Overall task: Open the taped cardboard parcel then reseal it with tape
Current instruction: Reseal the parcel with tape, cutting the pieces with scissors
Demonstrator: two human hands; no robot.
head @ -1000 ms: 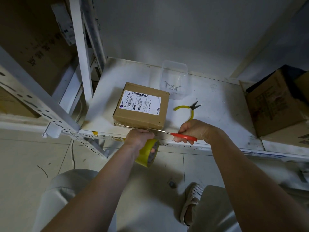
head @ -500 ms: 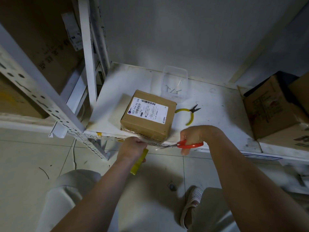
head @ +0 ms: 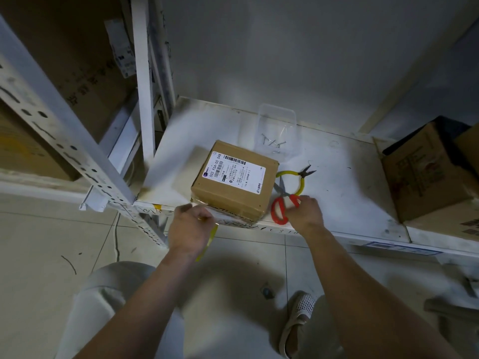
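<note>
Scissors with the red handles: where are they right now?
In the head view the scissors lie on the white shelf just right of the cardboard parcel, the right hand on their handles, blades pointing back beside the yellow pliers.

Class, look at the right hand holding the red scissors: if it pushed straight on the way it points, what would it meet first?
Probably the yellow-handled pliers just beyond the right hand and its scissors, whose blades already lie near them; depth is uncertain.

Bare forearms, light grey-beige trousers [head: 103,294], and a white perforated slip-on shoe [head: 298,322].
</note>
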